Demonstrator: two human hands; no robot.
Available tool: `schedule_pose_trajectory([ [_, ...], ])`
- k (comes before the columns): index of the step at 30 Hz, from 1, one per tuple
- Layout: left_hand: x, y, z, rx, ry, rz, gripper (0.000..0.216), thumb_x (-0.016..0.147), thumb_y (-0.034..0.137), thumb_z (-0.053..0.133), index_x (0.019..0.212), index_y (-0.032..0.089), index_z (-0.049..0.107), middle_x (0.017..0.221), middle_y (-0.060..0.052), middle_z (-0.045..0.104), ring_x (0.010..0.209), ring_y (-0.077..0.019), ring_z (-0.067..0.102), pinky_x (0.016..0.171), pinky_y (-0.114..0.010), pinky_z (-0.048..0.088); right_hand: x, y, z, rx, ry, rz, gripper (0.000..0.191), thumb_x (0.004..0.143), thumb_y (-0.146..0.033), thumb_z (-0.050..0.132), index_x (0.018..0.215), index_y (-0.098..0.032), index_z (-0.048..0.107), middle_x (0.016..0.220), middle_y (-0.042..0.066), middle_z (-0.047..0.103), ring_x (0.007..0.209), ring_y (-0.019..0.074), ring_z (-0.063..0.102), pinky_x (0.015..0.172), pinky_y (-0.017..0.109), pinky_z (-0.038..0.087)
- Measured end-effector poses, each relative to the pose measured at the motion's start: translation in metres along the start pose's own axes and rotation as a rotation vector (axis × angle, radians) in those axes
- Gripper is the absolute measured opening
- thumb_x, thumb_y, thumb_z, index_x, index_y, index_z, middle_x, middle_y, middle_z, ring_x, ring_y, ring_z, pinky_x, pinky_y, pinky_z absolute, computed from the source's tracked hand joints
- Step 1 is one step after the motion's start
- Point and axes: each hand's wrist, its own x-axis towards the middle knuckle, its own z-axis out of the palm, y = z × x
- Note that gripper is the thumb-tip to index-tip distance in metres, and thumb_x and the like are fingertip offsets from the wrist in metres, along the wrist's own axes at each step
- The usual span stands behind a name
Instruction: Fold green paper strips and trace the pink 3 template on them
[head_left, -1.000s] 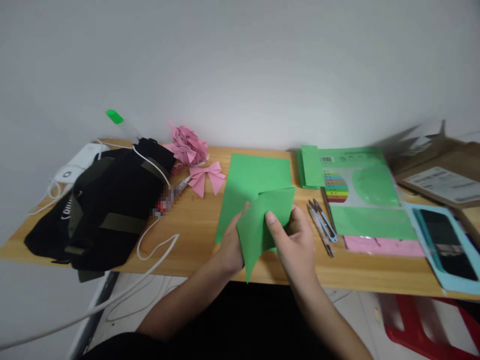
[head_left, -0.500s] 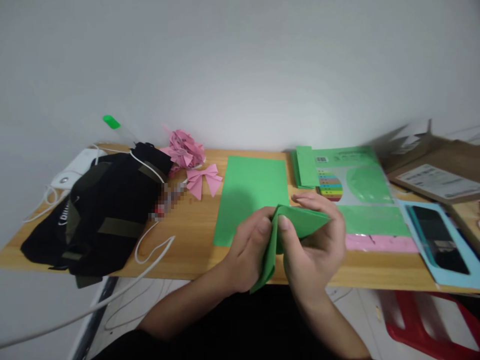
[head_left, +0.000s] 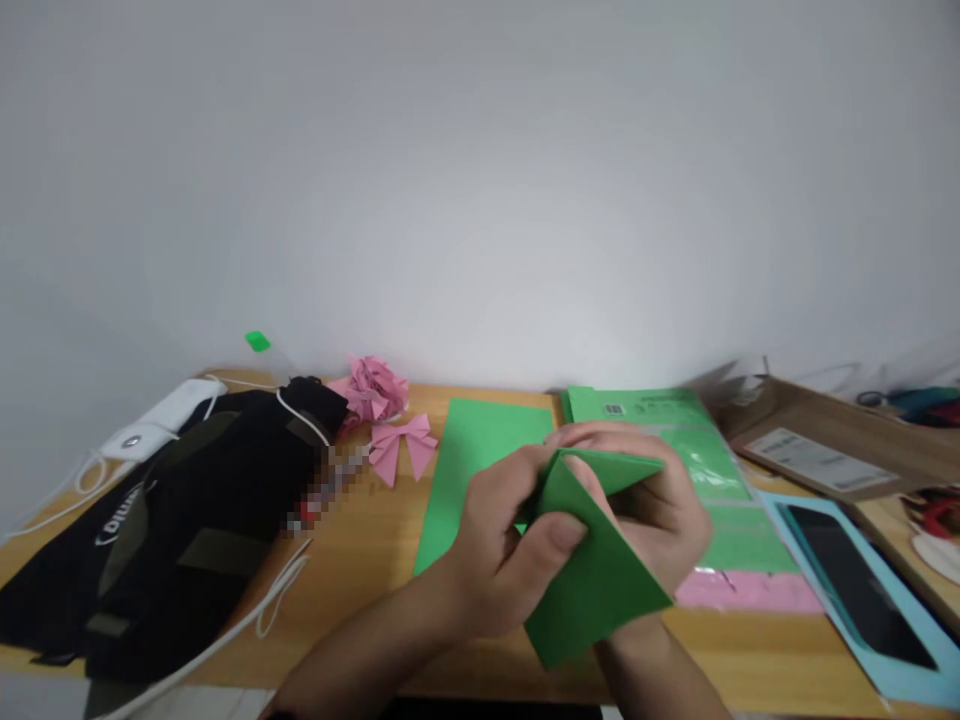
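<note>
A folded sheet of green paper (head_left: 600,570) is held up between both hands above the table's front part. My left hand (head_left: 506,550) grips its left side, the thumb pressed flat on the near face. On the right, my right hand (head_left: 660,510) wraps round the far side, its thumb tucked inside a fold and partly hidden by the paper. One flap points right, and a broad flap hangs down toward me. Behind the hands lies a flat green sheet (head_left: 480,440), partly covered by my left hand.
Left stands a black bag (head_left: 225,510) with a white cable (head_left: 247,620). Near it lie a pink paper bow (head_left: 403,447) and a pink paper bundle (head_left: 375,385). To the right are a paper packet (head_left: 739,540), a phone (head_left: 855,580) and a cardboard box (head_left: 847,440).
The near flap of the green paper has swung out and now faces me broadly, with my left thumb moved onto it. The view has tilted up, so the table sits lower.
</note>
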Motion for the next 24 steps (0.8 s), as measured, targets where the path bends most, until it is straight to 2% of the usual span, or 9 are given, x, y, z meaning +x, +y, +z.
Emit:
schedule_pose_trajectory([
  [5, 0.008, -0.002, -0.008, 0.143, -0.042, -0.045, 0.035, 0.099, 0.052, 0.050, 0.092, 0.020, 0.063, 0.073, 0.001, 0.060, 0.061, -0.0118, 0.054, 0.056, -0.024, 0.047, 0.005, 0.007, 0.001, 0.037, -0.051, -0.001, 0.011, 0.088, -0.015, 0.067, 0.093, -0.024, 0.068, 0.087, -0.002, 0.070, 0.085, 0.0122, 0.067, 0.075, 0.027, 0.058],
  [9, 0.009, -0.006, -0.013, 0.245, 0.070, -0.021, 0.030, 0.100, 0.046, 0.050, 0.087, 0.020, 0.058, 0.063, 0.004, 0.052, 0.052, -0.0090, 0.045, 0.046, -0.021, 0.038, 0.002, 0.017, -0.003, 0.012, -0.143, 0.058, 0.022, 0.099, -0.026, 0.050, 0.103, -0.026, 0.071, 0.099, 0.002, 0.072, 0.098, 0.0158, 0.068, 0.083, 0.031, 0.058],
  [12, 0.011, -0.010, -0.017, 0.307, 0.153, 0.000, 0.024, 0.100, 0.041, 0.051, 0.088, 0.021, 0.057, 0.064, 0.005, 0.051, 0.054, -0.0090, 0.046, 0.050, -0.020, 0.039, 0.000, 0.025, -0.007, 0.020, -0.129, 0.075, 0.036, 0.102, -0.038, 0.039, 0.108, -0.025, 0.072, 0.107, 0.006, 0.073, 0.104, 0.0205, 0.067, 0.083, 0.037, 0.058],
  [14, 0.012, -0.011, -0.018, 0.329, 0.191, -0.017, 0.023, 0.100, 0.037, 0.052, 0.084, 0.021, 0.057, 0.065, 0.005, 0.051, 0.056, -0.0094, 0.048, 0.053, -0.020, 0.041, 0.001, 0.028, -0.008, 0.006, -0.118, 0.051, 0.030, 0.100, -0.038, 0.046, 0.109, -0.026, 0.072, 0.104, 0.005, 0.074, 0.099, 0.0205, 0.069, 0.080, 0.037, 0.059],
  [16, 0.014, -0.011, -0.020, 0.325, 0.218, -0.036, 0.025, 0.099, 0.035, 0.053, 0.079, 0.020, 0.055, 0.062, 0.005, 0.049, 0.054, -0.0095, 0.046, 0.052, -0.021, 0.041, 0.002, 0.030, -0.008, -0.026, -0.118, 0.033, 0.019, 0.095, -0.027, 0.058, 0.108, -0.028, 0.072, 0.099, 0.002, 0.075, 0.093, 0.0179, 0.070, 0.078, 0.034, 0.059],
  [17, 0.014, -0.010, -0.020, 0.318, 0.223, -0.046, 0.026, 0.099, 0.036, 0.053, 0.078, 0.020, 0.055, 0.062, 0.005, 0.049, 0.055, -0.0097, 0.046, 0.052, -0.021, 0.041, 0.003, 0.030, -0.009, -0.039, -0.114, 0.031, 0.020, 0.091, -0.021, 0.063, 0.107, -0.030, 0.072, 0.097, 0.001, 0.075, 0.090, 0.0165, 0.070, 0.078, 0.033, 0.059],
  [19, 0.015, -0.009, -0.020, 0.304, 0.223, -0.060, 0.026, 0.099, 0.036, 0.053, 0.079, 0.020, 0.057, 0.064, 0.004, 0.051, 0.056, -0.0102, 0.048, 0.053, -0.021, 0.042, 0.004, 0.030, -0.009, -0.055, -0.094, 0.034, 0.023, 0.088, -0.015, 0.066, 0.104, -0.030, 0.073, 0.094, -0.001, 0.075, 0.088, 0.0150, 0.070, 0.077, 0.031, 0.059],
  [24, 0.014, -0.006, -0.020, 0.325, 0.197, -0.053, 0.024, 0.101, 0.036, 0.051, 0.085, 0.021, 0.060, 0.068, 0.004, 0.055, 0.058, -0.0095, 0.050, 0.054, -0.020, 0.043, 0.005, 0.027, -0.009, -0.054, -0.087, 0.045, 0.021, 0.087, -0.014, 0.067, 0.100, -0.029, 0.073, 0.091, -0.002, 0.074, 0.086, 0.0139, 0.069, 0.074, 0.029, 0.059],
])
